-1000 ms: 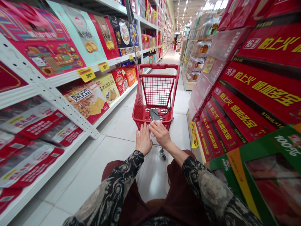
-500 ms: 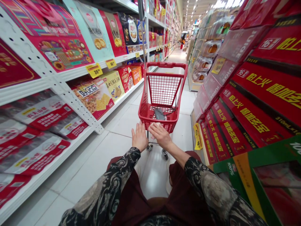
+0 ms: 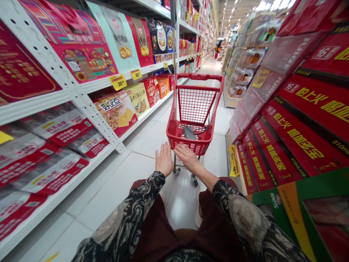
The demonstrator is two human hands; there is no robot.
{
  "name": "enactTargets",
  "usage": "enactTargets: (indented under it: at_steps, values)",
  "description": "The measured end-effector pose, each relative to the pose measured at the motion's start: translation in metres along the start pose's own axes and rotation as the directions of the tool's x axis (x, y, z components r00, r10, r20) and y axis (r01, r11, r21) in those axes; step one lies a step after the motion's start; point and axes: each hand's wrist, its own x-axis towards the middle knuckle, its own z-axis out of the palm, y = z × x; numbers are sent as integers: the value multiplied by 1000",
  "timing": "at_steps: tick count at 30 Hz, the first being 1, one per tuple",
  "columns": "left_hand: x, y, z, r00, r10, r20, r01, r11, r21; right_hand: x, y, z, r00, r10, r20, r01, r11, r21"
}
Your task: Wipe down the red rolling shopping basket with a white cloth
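A red shopping cart (image 3: 191, 143) with a lattice basket stands just ahead of me. In its basket lies a grey item (image 3: 190, 133), blurred over, with a dark cord or strap beside it. My left hand (image 3: 164, 160) is open at the basket's near left corner, fingers stretched forward. Beside it, my right hand (image 3: 187, 157) is held flat with its fingers extended, overlapping the near wall of the basket. Whether either hand touches the cart I cannot tell. Neither hand visibly holds anything.
White shelving (image 3: 89, 120) with boxed snacks and packs of bottles (image 3: 62, 127) lines the left side. On the right rise stacked red drink cartons (image 3: 289, 145) and a green box (image 3: 297, 203). A tiled aisle floor (image 3: 144, 138) runs ahead, with a distant person (image 3: 219, 46).
The view has swung slightly left, so shelves, cart and cartons sit further right in the picture. Both hands stay close to the cart's near end, fingers still extended.
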Motion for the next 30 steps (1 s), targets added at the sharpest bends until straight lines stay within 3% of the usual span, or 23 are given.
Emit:
enactTargets:
  at_steps: [3, 6, 14, 17, 22, 25, 30]
  values:
    - [6, -2, -4, 999, -41, -4, 41, 999, -31, 28, -6, -13, 997, -22, -80, 21, 1000, -17]
    - [9, -3, -8, 999, -52, -4, 52, 998, -40, 44, -6, -14, 998, -34, -59, 31, 998, -46]
    - [-3, -14, -3, 998, -56, 3, 56, 998, -2, 7, -10, 12, 987, 54, 154, -45, 997, -66]
    - [0, -13, -5, 999, -52, -9, 52, 998, -34, 11, -13, 3, 994, 30, 104, -24, 998, -54]
    - [13, -9, -15, 991, -91, -96, 78, 987, -138, 49, -16, -15, 998, -21, -66, 18, 998, -57]
    - [17, -12, -19, 986, -132, -105, 118, 984, -134, 54, -13, -8, 1000, -5, -27, 3, 999, -52]
    - [11, -21, -18, 991, -92, -101, 84, 993, -78, 24, -14, 15, 995, 37, 92, -36, 999, -8]
